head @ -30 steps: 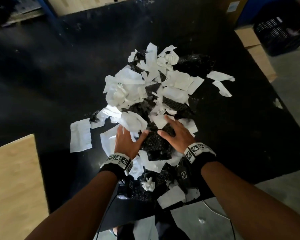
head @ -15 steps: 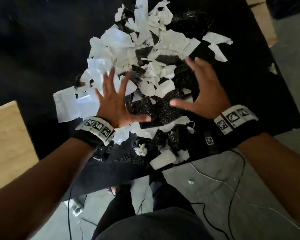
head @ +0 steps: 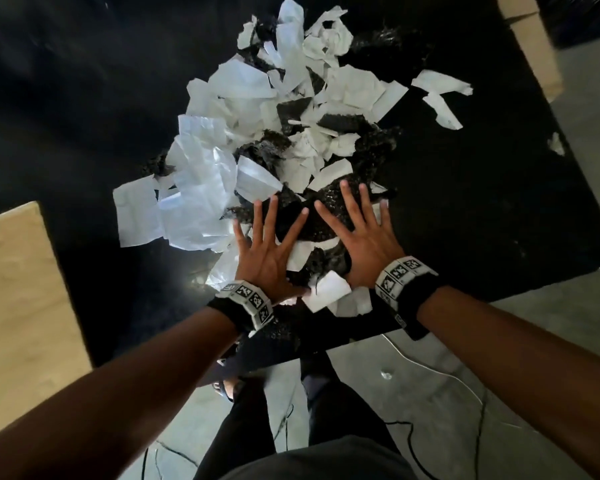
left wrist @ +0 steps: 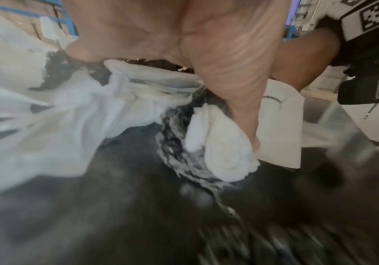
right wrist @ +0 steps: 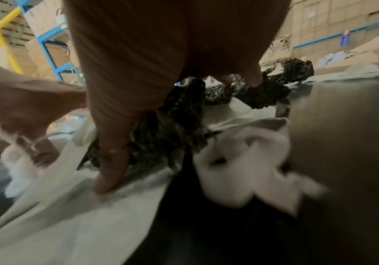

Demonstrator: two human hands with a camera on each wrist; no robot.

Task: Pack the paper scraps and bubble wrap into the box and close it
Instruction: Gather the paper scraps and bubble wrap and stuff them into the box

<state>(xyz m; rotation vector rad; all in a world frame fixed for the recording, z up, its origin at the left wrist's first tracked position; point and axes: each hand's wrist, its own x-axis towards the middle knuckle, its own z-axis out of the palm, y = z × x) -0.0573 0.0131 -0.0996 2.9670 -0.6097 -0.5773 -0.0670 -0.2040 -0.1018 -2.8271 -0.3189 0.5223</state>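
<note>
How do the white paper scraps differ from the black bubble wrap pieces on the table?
The paper scraps are white, smooth and mostly flat or creased; the bubble wrap is black, bumpy and glinting. The paper scraps spread wide, with two strays lying apart at the far right; the bubble wrap sits mostly within and beneath the heap. Both hands, left hand and right hand, lie spread mainly on the bubble wrap. Both materials are torn, mixed together on the black table.

We see a black table point(head: 482, 209) spreading out beyond the fingertips and off to both sides of them. Behind the wrists, below the table's near edge, lies grey floor point(head: 440, 403) with thin cables point(head: 430, 367). Far past the fingers to the right stand stacked cardboard cartons point(head: 534, 46).
</note>
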